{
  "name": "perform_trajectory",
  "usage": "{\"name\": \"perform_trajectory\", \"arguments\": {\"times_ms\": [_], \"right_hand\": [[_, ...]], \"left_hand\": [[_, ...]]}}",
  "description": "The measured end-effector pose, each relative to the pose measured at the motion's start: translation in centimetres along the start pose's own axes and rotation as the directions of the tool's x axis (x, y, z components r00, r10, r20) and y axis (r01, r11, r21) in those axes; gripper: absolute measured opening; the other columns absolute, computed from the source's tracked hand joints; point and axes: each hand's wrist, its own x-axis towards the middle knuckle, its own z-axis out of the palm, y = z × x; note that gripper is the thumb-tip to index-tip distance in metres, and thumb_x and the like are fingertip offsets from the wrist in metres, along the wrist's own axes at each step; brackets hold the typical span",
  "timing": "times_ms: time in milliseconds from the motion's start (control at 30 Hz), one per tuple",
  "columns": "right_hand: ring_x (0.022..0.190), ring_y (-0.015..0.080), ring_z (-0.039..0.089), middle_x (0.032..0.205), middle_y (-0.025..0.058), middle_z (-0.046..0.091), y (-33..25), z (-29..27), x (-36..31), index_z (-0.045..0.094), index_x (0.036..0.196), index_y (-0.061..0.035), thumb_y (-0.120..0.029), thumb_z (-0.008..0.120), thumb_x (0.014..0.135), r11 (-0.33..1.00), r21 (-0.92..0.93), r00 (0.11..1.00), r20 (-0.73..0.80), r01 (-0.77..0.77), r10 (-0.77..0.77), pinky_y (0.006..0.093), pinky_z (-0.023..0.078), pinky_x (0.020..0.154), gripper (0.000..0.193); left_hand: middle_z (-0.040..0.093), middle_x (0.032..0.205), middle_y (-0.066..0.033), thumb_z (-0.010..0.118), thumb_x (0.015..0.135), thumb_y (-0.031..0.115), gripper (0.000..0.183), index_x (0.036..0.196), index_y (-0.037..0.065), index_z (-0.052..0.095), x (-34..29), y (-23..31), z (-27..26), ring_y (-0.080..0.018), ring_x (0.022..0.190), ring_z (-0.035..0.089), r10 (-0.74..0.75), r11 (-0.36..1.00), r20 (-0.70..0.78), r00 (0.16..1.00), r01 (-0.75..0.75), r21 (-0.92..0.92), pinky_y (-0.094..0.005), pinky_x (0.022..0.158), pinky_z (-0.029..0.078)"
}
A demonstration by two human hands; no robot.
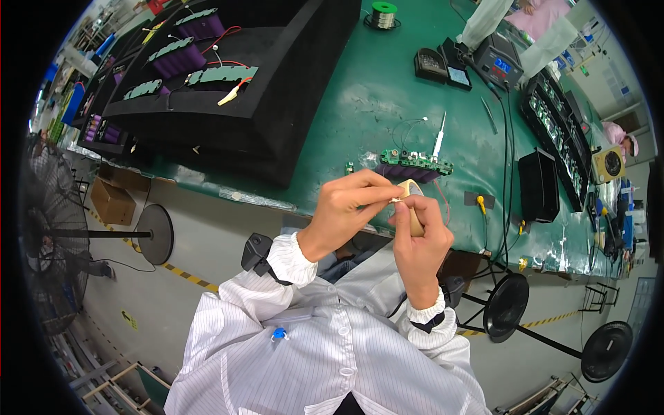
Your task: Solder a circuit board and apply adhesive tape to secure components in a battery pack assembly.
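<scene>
My left hand (348,206) is closed in a pinch at the front edge of the green workbench. Its fingertips meet those of my right hand (422,242) around a small whitish piece (395,200), too small to make out clearly. A roll of beige tape (417,225) stands on edge against my right hand, whose fingers curl at it and partly hide it. Just beyond the hands lies a purple battery pack (408,173) with a green circuit board (415,160) along its top. A white stick-like tool (440,138) lies behind the board.
A large black foam tray (277,131) with several purple battery packs (176,59) fills the left. Farther back are a solder wire spool (382,15) and a soldering station (496,63). A black bin (539,185) and a rack of circuit boards (557,138) stand right. Cables hang nearby.
</scene>
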Motion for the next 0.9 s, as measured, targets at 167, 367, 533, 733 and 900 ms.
{"name": "perform_trajectory", "arguments": {"times_ms": [167,367,533,733,900], "right_hand": [[0.072,0.0282,0.070,0.083,0.0116,0.071,-0.2,0.5,0.0,0.066,0.099,-0.0035,-0.014,0.070,0.093,0.992,-0.111,0.998,0.011,0.062,-0.062,0.0354,0.054,0.065,0.013],[0.072,0.0104,0.058,0.083,0.0053,0.064,3.8,-1.5,-1.0,0.057,0.097,0.0024,-0.012,0.058,0.103,0.988,0.117,0.995,0.028,-0.102,0.100,0.0249,0.046,0.061,0.016],[0.085,0.0282,0.067,0.097,0.0224,0.066,-0.5,-1.0,-0.8,0.061,0.104,0.0080,-0.023,0.067,0.098,0.996,0.004,0.995,0.027,-0.093,0.093,0.0374,0.056,0.077,0.032],[0.076,0.0167,0.061,0.083,0.0115,0.066,0.7,-0.2,-1.2,0.041,0.143,-0.0022,-0.029,0.052,0.107,0.999,0.023,0.998,0.036,-0.049,0.048,0.0308,0.048,0.067,0.046],[0.088,0.0161,0.062,0.099,0.0095,0.066,-0.2,0.7,-0.9,0.051,0.133,-0.0004,-0.015,0.059,0.101,0.982,0.162,0.987,0.142,-0.094,0.071,0.0285,0.050,0.080,0.036]], "left_hand": [[0.073,0.099,-0.0098,0.076,0.084,0.009,0.019,0.103,0.008,0.078,-0.4,1.8,-1.5,-0.0249,0.087,0.072,0.030,0.999,0.012,0.999,-0.031,0.038,-0.0333,0.075,0.058],[0.068,0.086,-0.0107,0.072,0.083,0.018,0.016,0.086,0.003,0.077,-0.4,0.3,1.7,-0.0247,0.076,0.066,0.042,0.941,0.030,0.999,-0.030,-0.338,-0.0362,0.069,0.052],[0.067,0.079,-0.0103,0.071,0.082,0.016,0.015,0.080,0.003,0.078,-0.3,0.1,2.1,-0.0211,0.068,0.064,0.022,0.952,-0.076,0.997,-0.044,-0.303,-0.0333,0.062,0.050],[0.071,0.091,-0.0112,0.073,0.085,0.014,0.017,0.096,0.003,0.078,0.0,-0.7,1.1,-0.0226,0.080,0.069,0.083,0.951,0.052,0.995,-0.064,-0.301,-0.0333,0.072,0.055],[0.074,0.091,-0.0111,0.074,0.084,0.008,0.019,0.102,0.005,0.078,0.2,-1.2,-1.5,-0.0236,0.082,0.072,0.034,0.971,0.063,0.997,-0.018,-0.236,-0.0310,0.074,0.055]]}}
